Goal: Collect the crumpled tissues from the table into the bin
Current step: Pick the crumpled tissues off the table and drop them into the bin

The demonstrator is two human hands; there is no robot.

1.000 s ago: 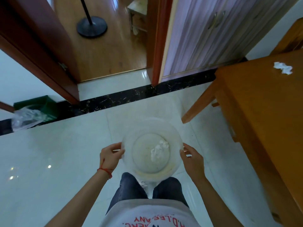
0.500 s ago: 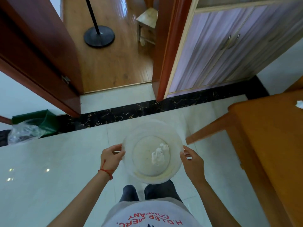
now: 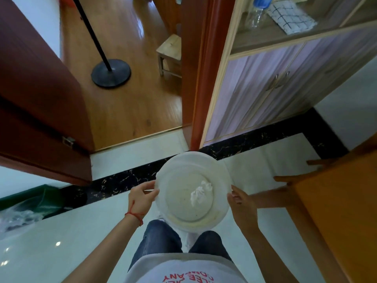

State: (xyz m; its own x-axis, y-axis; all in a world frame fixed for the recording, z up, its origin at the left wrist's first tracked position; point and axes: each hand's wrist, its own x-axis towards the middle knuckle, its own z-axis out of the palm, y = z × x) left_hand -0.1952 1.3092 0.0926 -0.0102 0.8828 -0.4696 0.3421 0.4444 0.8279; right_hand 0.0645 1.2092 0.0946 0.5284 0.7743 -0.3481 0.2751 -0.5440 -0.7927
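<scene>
I hold a round translucent white bin (image 3: 169, 170) in front of my waist, seen from above. My left hand (image 3: 141, 198) grips its left rim and my right hand (image 3: 241, 203) grips its right rim. One crumpled white tissue (image 3: 201, 193) lies on the bin's bottom, right of centre. The orange wooden table (image 3: 344, 201) stands to my right, with only its near corner in view. No tissue on the table shows in this frame.
An open red-brown door (image 3: 40, 111) and doorway lead to a wood-floored room with a black lamp stand (image 3: 110, 73) and a small stool (image 3: 170, 52). A purple cabinet (image 3: 275, 88) is ahead right. A green bin with a plastic bag (image 3: 26, 205) sits at the left.
My view has tilted up and swung left. The table has slid toward the right edge and its tissue has left the frame. Both hands keep holding the bin.
</scene>
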